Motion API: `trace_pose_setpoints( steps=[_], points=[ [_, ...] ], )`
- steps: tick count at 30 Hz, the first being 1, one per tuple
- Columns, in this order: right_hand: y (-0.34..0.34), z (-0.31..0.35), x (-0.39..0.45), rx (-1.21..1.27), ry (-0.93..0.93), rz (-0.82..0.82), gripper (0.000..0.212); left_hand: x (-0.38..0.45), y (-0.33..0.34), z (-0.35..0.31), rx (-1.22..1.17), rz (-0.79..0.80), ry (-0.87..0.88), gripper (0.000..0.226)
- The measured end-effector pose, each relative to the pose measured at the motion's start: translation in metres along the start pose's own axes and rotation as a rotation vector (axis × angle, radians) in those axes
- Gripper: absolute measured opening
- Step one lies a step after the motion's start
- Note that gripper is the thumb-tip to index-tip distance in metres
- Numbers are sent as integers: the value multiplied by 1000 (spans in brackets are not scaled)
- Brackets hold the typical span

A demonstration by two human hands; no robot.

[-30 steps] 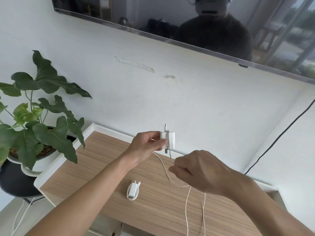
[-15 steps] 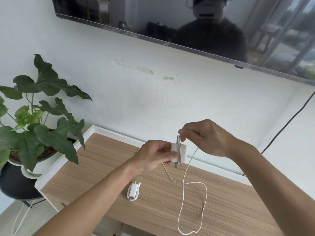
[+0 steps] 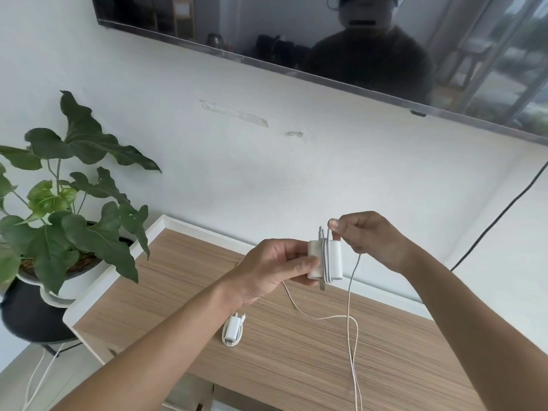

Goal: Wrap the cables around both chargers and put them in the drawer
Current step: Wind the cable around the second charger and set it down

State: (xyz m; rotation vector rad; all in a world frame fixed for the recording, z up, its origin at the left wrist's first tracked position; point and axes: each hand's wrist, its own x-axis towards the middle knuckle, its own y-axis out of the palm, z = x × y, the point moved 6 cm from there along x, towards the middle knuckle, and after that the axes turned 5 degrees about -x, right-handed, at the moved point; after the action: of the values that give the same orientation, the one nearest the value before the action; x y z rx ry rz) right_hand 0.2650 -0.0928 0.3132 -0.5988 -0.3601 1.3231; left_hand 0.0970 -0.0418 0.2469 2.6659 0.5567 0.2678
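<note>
Left hand point(image 3: 272, 269) grips the white rounded plastic charger block point(image 3: 324, 259) from its left side, fingers curled round it, held in the air above the light wood-grain cabinet top point(image 3: 184, 295); block's long axis runs roughly vertical, metal prong poking out at the bottom edge. Several turns of the thin white cable point(image 3: 351, 295) already sit around the block's middle, running top-to-bottom along that long axis. Right hand point(image 3: 367, 238) is just right of and slightly above the block, thumb and forefinger pinching the cable right at the block's top corner; so the working strand meets the block at the top, w/ the free length dropping down the right side, looping over the cabinet top and running off the bottom of view. Judgement: next turn has to go down the right/far face and back under, so right hand does the travelling; left only steadies. Plenty of slack left, so wrapping looks maybe half done. Second small white charger with its cable coiled round it point(image 3: 232, 332) lies flat on the cabinet top, below the left wrist, well apart from both hands; looks finished. Drawer not clearly in view.
</note>
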Motion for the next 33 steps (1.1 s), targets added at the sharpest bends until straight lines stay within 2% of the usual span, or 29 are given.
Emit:
trace_pose_setpoints(
  steps=[5, 12, 14, 17, 22, 26, 33],
  points=[
    [16, -28, 3, 172, 60, 68, 53, 5, -1, -2, -134, -5, 6, 45],
    [40, -62, -6, 393, 122, 87, 61, 8, -12, -3, -257, -70, 50, 21],
    [46, -68, -10, 393, 148, 68, 56, 10, -19, -1, -278, -105, 59, 19],
    [60, -73, -18, 295, 176, 60, 48, 12, -31, 1, -323, -178, 79, 16],
    [75, -69, -30, 29, 184, 79, 52, 14, -50, 10, -357, -259, 86, 22],
    [77, -44, -42, -242, 90, 99, 48, 16, -61, 23, -315, -308, 55, 33],
    [80, -4, -52, -776, -211, 43, 52, 17, -72, 37, -267, -363, -1, 39]
  ],
)
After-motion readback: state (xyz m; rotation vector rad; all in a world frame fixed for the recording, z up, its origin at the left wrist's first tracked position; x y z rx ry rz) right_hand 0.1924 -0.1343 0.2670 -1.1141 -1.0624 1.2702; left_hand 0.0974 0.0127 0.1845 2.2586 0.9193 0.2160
